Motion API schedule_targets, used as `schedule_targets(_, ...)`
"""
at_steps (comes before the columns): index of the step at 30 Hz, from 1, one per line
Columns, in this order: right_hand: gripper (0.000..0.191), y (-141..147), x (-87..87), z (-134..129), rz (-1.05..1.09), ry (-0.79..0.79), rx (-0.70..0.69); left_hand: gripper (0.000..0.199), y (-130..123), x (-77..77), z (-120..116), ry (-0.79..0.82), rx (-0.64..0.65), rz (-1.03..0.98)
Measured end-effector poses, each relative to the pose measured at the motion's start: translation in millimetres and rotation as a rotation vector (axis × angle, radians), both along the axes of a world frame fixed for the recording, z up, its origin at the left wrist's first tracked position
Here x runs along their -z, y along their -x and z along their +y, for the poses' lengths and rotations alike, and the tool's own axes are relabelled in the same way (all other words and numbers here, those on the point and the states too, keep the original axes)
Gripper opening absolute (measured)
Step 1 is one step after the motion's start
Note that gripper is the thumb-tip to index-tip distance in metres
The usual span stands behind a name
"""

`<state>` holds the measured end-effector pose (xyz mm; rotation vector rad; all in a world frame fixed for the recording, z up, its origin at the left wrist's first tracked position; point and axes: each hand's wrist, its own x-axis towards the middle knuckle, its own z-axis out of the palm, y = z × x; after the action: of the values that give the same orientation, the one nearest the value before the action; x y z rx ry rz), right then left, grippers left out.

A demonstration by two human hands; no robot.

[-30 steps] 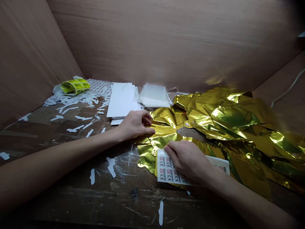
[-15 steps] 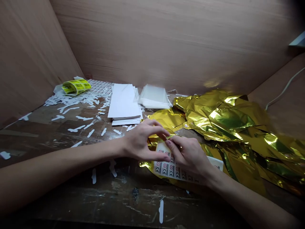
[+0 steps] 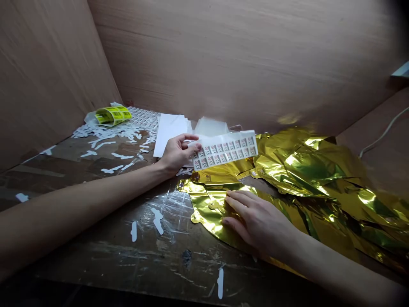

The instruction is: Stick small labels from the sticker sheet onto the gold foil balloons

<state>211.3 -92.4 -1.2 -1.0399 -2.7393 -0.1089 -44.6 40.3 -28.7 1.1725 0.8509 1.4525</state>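
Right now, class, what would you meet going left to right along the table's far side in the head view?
Curled yellow labels, grid-marked sheet, stacked white cards, translucent sheets, gold foil pile.

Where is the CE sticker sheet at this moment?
In the head view, the sticker sheet is near the picture's middle, held by its left end in the left hand, right of the white cards.
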Motion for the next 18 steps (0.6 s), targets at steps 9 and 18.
schedule_targets(9,0.019,-1,20.1,0,-0.205,-0.152,-0.013,0.055,-4,2.7,-13,-0.013,0.063,-0.044)
schedule_targets(18,0.02,-16,-26.0,35,0.346,0.277,0.355,0.043,6,-14.4,-16,0.177,0.458,-0.201)
